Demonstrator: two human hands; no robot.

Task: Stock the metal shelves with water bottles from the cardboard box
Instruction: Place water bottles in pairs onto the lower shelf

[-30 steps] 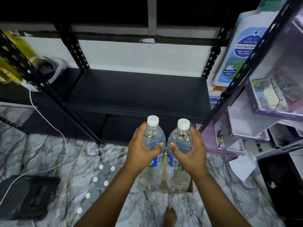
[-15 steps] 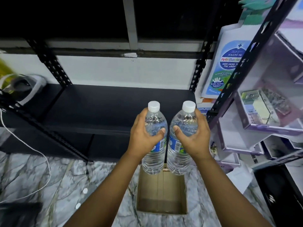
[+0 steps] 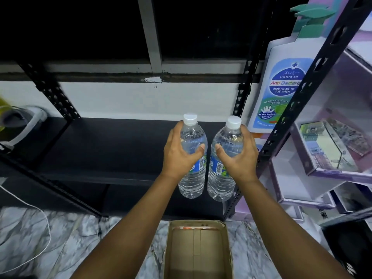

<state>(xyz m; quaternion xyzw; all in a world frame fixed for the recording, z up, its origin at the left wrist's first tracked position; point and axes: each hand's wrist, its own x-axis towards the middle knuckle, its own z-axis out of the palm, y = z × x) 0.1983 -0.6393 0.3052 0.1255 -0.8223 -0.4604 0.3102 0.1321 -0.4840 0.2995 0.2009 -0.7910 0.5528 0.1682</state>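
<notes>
Two clear water bottles with white caps and blue labels stand upright in the air, side by side. My left hand (image 3: 181, 154) grips the left bottle (image 3: 192, 184) around its shoulder. My right hand (image 3: 238, 158) grips the right bottle (image 3: 221, 188) the same way. Both hang in front of the black metal shelf (image 3: 112, 146), at the height of its front edge, near its right post. Below them on the floor sits the open cardboard box (image 3: 198, 252), with no bottles visible inside.
A second rack's black slotted post (image 3: 302, 101) slants close on the right, holding purple-edged boxes (image 3: 330, 146) and a big cardboard soap-bottle sign (image 3: 281, 87). A white-grey appliance (image 3: 22, 123) sits at the shelf's left end, its white cord (image 3: 46, 234) trailing over the marble floor.
Both hands have lifted the bottles up from the box to shelf height. The view has tilted, so the box now shows whole below them.
</notes>
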